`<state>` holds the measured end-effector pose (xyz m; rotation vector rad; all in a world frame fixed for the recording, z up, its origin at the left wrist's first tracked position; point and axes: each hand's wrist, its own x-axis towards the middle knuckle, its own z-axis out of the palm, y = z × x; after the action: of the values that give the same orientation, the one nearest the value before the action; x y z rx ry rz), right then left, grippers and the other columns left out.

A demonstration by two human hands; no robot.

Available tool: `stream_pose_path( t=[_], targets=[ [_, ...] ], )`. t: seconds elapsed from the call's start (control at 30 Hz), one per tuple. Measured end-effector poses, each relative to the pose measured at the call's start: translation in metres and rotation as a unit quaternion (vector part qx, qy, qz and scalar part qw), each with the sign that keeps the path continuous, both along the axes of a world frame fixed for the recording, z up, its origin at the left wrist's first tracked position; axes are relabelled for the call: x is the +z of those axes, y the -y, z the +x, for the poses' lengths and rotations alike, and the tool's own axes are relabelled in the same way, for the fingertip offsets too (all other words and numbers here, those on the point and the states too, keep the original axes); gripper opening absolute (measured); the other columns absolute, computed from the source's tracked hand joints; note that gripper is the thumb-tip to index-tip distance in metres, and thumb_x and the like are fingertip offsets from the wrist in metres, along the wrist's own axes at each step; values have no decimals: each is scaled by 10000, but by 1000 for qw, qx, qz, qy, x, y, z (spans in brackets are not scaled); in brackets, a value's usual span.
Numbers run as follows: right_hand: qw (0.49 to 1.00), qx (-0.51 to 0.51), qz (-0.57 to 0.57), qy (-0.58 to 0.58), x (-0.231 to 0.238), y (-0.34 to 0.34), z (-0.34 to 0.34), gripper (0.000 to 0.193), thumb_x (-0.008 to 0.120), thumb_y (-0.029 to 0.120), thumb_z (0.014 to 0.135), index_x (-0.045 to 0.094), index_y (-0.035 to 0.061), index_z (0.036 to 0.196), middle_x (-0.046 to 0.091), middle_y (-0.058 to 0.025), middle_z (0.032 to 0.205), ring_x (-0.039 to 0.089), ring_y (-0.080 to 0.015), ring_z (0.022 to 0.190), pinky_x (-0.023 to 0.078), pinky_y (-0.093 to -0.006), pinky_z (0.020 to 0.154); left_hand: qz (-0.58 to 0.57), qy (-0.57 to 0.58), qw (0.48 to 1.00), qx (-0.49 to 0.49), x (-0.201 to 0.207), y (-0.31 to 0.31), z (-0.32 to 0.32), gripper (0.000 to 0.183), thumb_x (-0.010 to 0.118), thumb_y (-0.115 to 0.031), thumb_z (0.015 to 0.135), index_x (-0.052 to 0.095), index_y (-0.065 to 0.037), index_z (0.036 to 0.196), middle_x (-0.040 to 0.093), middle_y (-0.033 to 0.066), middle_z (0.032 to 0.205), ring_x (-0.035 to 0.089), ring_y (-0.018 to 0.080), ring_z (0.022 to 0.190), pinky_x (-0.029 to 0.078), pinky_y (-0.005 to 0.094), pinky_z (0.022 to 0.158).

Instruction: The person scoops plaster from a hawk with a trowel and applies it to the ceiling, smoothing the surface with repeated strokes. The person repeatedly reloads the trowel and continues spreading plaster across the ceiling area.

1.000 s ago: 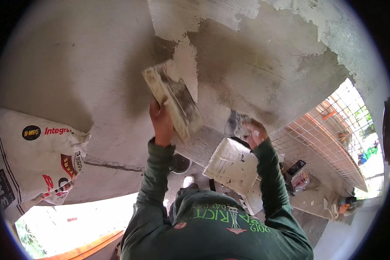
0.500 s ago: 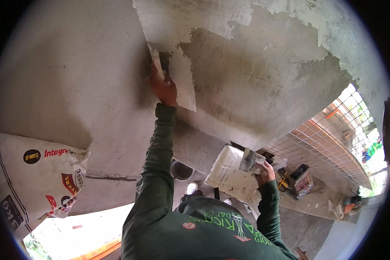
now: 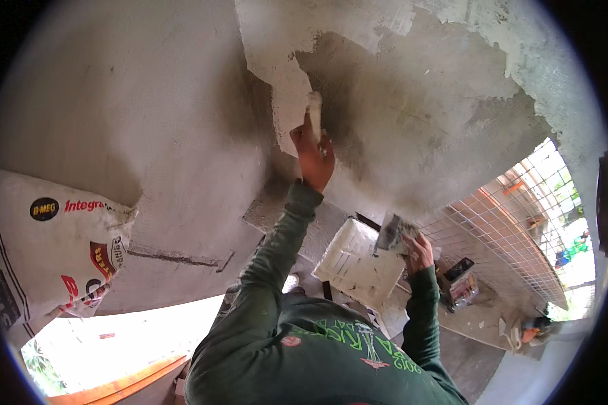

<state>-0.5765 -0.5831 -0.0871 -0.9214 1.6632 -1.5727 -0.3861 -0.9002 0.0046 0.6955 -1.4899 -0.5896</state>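
Observation:
My left hand [image 3: 312, 156] is raised against the wall, its fingers wrapped round the pale handle of a trowel [image 3: 315, 115]; its blade is hard to make out. Around it, a patchy pale coat [image 3: 287, 111] meets darker grey wall [image 3: 412, 128]. Lower and to the right, my right hand [image 3: 419, 253] grips a flat, broad-bladed scraper [image 3: 395, 233] smeared with grey paste. Just left of that scraper and below it is a white rectangular tray [image 3: 341, 253].
A printed white sack [image 3: 54, 236] hangs at the left, above a bright opening [image 3: 135, 337]. Wire mesh [image 3: 513, 216] crosses an opening on the right. Below the mesh, a dark phone-like object [image 3: 459, 268] and other small items lie on a ledge.
My left hand has moved right across the wall with the trowel, from the corner edge onto the patchy area. My right hand has shifted slightly, and the scraper it holds is tilted differently.

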Motion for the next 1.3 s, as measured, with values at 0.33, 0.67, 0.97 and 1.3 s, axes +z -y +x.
stream_pose_path(
  t=[0.33,0.67,0.97,1.3],
  targets=[
    [726,-20,-223,-650,135,90,115,388,694,40,745,737,110,1125,637,-96,1011,613,-287,891,523,-385,767,375,-307,798,-357,26,-82,104,395,406,-153,976,499,12,1323,627,130,1237,646,224,1088,531,349,954],
    [772,-83,-316,-546,233,141,141,400,662,27,767,709,114,1154,625,-94,1002,616,-263,890,507,-389,754,339,-203,853,-341,30,-128,145,463,429,-53,938,456,9,1396,590,119,1291,615,228,1135,525,355,955],
    [949,247,-146,131,143,181,59,210,652,209,913,701,74,1066,656,-22,1018,622,-189,921,479,-376,775,428,-266,776,-380,17,-98,153,496,461,-133,938,424,15,1410,595,135,1283,642,259,1100,548,388,941],
    [975,30,-16,221,61,94,47,170,623,172,873,663,84,1013,656,-45,1015,630,-176,942,514,-429,747,87,47,993,-71,-5,-12,135,379,479,-84,1009,456,49,1363,635,172,1186,637,232,988,524,335,821]
  ],
)
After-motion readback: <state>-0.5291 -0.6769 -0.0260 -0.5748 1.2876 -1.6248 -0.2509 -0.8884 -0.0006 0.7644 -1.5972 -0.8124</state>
